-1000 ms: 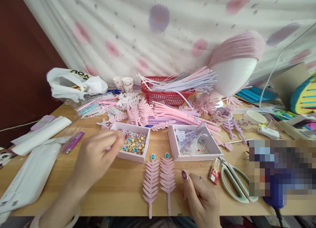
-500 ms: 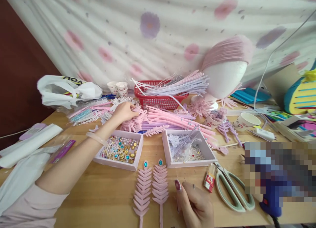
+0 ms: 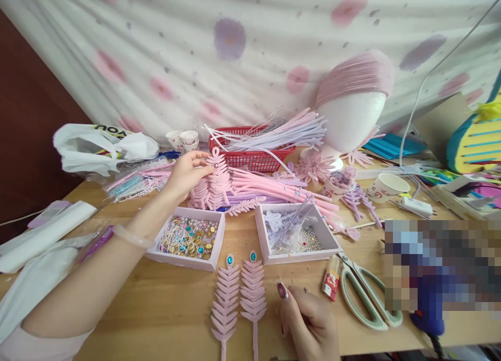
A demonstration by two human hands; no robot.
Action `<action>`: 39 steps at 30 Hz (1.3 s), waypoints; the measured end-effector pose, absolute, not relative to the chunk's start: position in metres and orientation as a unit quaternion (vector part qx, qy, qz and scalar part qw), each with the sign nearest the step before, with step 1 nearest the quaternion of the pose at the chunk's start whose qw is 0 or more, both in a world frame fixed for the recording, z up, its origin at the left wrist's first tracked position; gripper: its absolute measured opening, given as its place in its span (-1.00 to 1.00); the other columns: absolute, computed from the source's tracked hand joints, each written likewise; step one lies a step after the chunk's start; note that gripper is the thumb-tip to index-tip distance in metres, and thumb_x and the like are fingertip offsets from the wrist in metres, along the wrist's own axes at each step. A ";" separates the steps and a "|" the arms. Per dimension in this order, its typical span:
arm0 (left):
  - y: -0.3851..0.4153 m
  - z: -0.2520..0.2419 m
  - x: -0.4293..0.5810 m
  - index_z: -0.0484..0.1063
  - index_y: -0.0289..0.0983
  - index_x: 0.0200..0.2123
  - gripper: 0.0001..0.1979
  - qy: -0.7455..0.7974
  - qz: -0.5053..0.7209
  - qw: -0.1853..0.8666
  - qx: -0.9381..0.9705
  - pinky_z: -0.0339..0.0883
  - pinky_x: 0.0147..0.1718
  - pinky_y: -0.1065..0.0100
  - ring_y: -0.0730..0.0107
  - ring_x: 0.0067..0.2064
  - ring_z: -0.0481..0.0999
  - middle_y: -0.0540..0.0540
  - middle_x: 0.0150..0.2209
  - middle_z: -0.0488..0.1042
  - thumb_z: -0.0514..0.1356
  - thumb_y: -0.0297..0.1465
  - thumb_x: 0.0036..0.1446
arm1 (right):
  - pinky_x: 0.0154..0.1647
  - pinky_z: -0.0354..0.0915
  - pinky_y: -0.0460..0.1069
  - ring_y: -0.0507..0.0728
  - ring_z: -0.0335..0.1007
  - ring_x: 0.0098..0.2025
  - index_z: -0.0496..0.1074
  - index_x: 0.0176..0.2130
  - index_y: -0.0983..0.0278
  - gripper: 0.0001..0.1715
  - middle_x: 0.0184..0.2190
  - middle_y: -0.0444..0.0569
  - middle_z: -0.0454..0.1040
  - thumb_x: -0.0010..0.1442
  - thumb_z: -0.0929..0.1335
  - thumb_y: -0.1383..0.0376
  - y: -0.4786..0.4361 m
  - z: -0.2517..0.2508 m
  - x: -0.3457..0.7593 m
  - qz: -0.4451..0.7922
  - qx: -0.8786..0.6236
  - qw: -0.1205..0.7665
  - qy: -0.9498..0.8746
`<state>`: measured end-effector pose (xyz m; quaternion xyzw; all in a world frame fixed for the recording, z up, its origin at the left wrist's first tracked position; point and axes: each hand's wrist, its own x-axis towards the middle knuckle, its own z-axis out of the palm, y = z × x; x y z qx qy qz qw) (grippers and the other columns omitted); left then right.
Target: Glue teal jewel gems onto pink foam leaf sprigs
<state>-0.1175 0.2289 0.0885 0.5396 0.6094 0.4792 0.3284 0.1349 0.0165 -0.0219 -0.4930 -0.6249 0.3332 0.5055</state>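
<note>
My left hand (image 3: pixel 188 174) reaches to the back of the table, thumb and fingers pinching a pink pipe-cleaner leaf (image 3: pixel 219 186). That leaf stands upright, with a loop at its top. More pink leaves lie right behind and beside it. Low in the middle, my right hand (image 3: pixel 311 319) is closed, thumb against the curled fingers; whatever it holds is hidden. To its left two pink leaves with blue gems, one left (image 3: pixel 225 303) and one right (image 3: pixel 253 293), lie side by side on the table.
Two white boxes hold gems and beads (image 3: pixel 217 251) and beads with wires (image 3: pixel 266 246). Scissors (image 3: pixel 366 293), a small red-and-white case (image 3: pixel 332 280) and a blue glue gun (image 3: pixel 428 309) lie right. Behind stand a red basket (image 3: pixel 250 160) of pipe cleaners and a white head form (image 3: pixel 352 121).
My left hand has lifted a pink leaf from the pile, turning it upright. My right hand stays closed in nearly the same place. The view has shifted slightly.
</note>
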 end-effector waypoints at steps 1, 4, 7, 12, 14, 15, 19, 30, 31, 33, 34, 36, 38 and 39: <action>0.219 0.096 -0.115 0.49 -0.34 -0.09 -0.70 0.590 0.499 0.338 0.537 0.53 -0.13 0.28 0.39 -0.27 0.59 0.04 -0.34 0.52 0.35 -0.55 0.07 | -0.52 0.14 -0.07 0.00 0.24 -0.63 0.28 -0.66 0.25 -0.28 -0.70 -0.13 0.31 0.51 0.28 0.10 0.016 -0.021 0.135 0.335 -0.497 0.512 -0.616; 0.177 0.111 -0.106 0.49 -0.31 -0.16 -0.67 0.539 0.533 0.370 0.537 0.55 -0.23 0.30 0.38 -0.32 0.58 0.04 -0.38 0.51 0.37 -0.47 -0.06 | -0.52 0.14 -0.07 0.01 0.23 -0.61 0.29 -0.61 0.24 -0.29 -0.66 -0.13 0.33 0.52 0.26 0.02 0.014 -0.015 0.132 0.339 -0.513 0.534 -0.580; 0.124 0.107 -0.090 0.48 -0.27 -0.19 -0.64 0.494 0.536 0.421 0.540 0.55 -0.39 0.36 0.33 -0.35 0.62 0.01 -0.37 0.56 0.45 -0.39 -0.09 | -0.52 0.19 -0.08 0.03 0.22 -0.58 0.39 -0.48 0.22 -0.39 -0.62 -0.16 0.33 0.50 0.26 -0.06 0.011 -0.004 0.127 0.379 -0.510 0.555 -0.537; 0.057 0.073 -0.055 0.46 -0.19 -0.22 -0.72 0.484 0.559 0.464 0.488 0.58 -0.39 0.40 0.34 -0.35 0.66 -0.01 -0.37 0.62 0.45 -0.34 0.04 | -0.34 0.40 -0.03 0.13 0.45 -0.38 0.60 -0.06 0.17 -0.39 -0.30 0.00 0.60 0.28 0.39 -0.25 0.008 0.016 0.120 0.528 -0.468 0.543 -0.455; 0.043 0.060 -0.042 0.45 -0.19 -0.18 -0.69 0.491 0.554 0.490 0.460 0.60 -0.34 0.37 0.29 -0.31 0.69 -0.06 -0.32 0.65 0.45 -0.29 0.06 | -0.25 0.44 0.00 0.13 0.44 -0.37 0.62 -0.12 0.18 -0.43 -0.34 0.00 0.59 0.23 0.45 -0.22 0.008 0.018 0.119 0.561 -0.466 0.517 -0.449; 0.038 0.055 -0.037 0.45 -0.19 -0.14 -0.66 0.496 0.551 0.506 0.440 0.61 -0.30 0.35 0.26 -0.26 0.71 -0.09 -0.28 0.67 0.45 -0.25 0.09 | -0.25 0.44 0.00 0.12 0.41 -0.39 0.63 -0.16 0.19 -0.46 -0.37 -0.02 0.58 0.23 0.47 -0.20 0.008 0.018 0.119 0.571 -0.467 0.509 -0.443; 0.023 0.036 -0.022 0.44 -0.19 -0.01 -0.56 0.506 0.540 0.550 0.387 0.60 -0.14 0.29 0.18 -0.09 0.69 -0.20 -0.09 0.66 0.36 -0.03 0.22 | -0.40 0.33 -0.07 0.05 0.31 -0.49 0.62 -0.29 0.23 -0.50 -0.52 -0.12 0.45 0.18 0.52 -0.16 0.008 0.013 0.121 0.577 -0.472 0.534 -0.399; 0.018 0.015 -0.022 0.40 -0.16 -0.35 -0.71 0.508 0.428 0.451 0.596 0.40 -0.27 0.38 0.32 -0.32 0.49 -0.01 -0.37 0.48 0.14 -0.18 0.43 | -0.55 0.27 -0.10 0.05 0.29 -0.52 0.49 -0.36 0.23 -0.42 -0.52 -0.11 0.42 0.33 0.38 -0.20 0.009 0.003 0.130 0.535 -0.483 0.521 -0.457; 0.018 0.015 -0.022 0.42 -0.16 -0.34 -0.72 0.500 0.421 0.458 0.602 0.40 -0.24 0.38 0.31 -0.30 0.50 -0.01 -0.36 0.50 0.13 -0.18 0.43 | -0.50 0.33 -0.10 0.07 0.33 -0.48 0.48 -0.37 0.23 -0.41 -0.50 -0.09 0.44 0.33 0.37 -0.21 0.011 0.001 0.131 0.528 -0.477 0.526 -0.465; 0.018 0.017 -0.021 0.44 -0.16 -0.32 -0.71 0.491 0.413 0.483 0.596 0.38 -0.24 0.38 0.31 -0.28 0.49 -0.01 -0.34 0.51 0.14 -0.16 0.43 | -0.44 0.37 -0.09 0.08 0.34 -0.46 0.47 -0.38 0.23 -0.44 -0.50 -0.10 0.43 0.34 0.37 -0.18 0.013 0.000 0.132 0.517 -0.471 0.535 -0.473; 0.017 0.018 -0.020 0.44 -0.16 -0.32 -0.69 0.492 0.410 0.499 0.583 0.36 -0.26 0.39 0.31 -0.29 0.48 -0.01 -0.35 0.49 0.14 -0.13 0.43 | -0.45 0.37 -0.10 0.07 0.33 -0.47 0.47 -0.38 0.22 -0.46 -0.51 -0.11 0.43 0.35 0.38 -0.15 0.013 0.000 0.133 0.514 -0.472 0.538 -0.473; 0.016 0.021 -0.017 0.41 -0.16 -0.36 -0.62 0.505 0.407 0.530 0.547 0.32 -0.32 0.39 0.33 -0.34 0.42 0.01 -0.40 0.43 0.12 -0.04 0.42 | -0.47 0.34 -0.11 0.05 0.31 -0.49 0.48 -0.36 0.22 -0.50 -0.52 -0.13 0.42 0.35 0.40 -0.12 0.012 0.001 0.133 0.510 -0.482 0.542 -0.463; 0.016 0.024 -0.014 0.36 -0.17 -0.39 -0.54 0.513 0.400 0.549 0.525 0.25 -0.39 0.39 0.36 -0.40 0.35 0.03 -0.45 0.35 0.09 0.03 0.41 | -0.49 0.31 -0.10 0.05 0.29 -0.52 0.50 -0.34 0.21 -0.52 -0.52 -0.14 0.42 0.33 0.42 -0.12 0.010 0.003 0.133 0.506 -0.494 0.545 -0.451; 0.016 0.024 -0.012 0.34 -0.17 -0.40 -0.52 0.513 0.397 0.551 0.525 0.21 -0.43 0.39 0.37 -0.42 0.31 0.04 -0.47 0.32 0.08 0.06 0.40 | -0.50 0.30 -0.10 0.05 0.28 -0.52 0.51 -0.33 0.21 -0.53 -0.51 -0.14 0.42 0.32 0.43 -0.11 0.009 0.003 0.132 0.502 -0.500 0.548 -0.444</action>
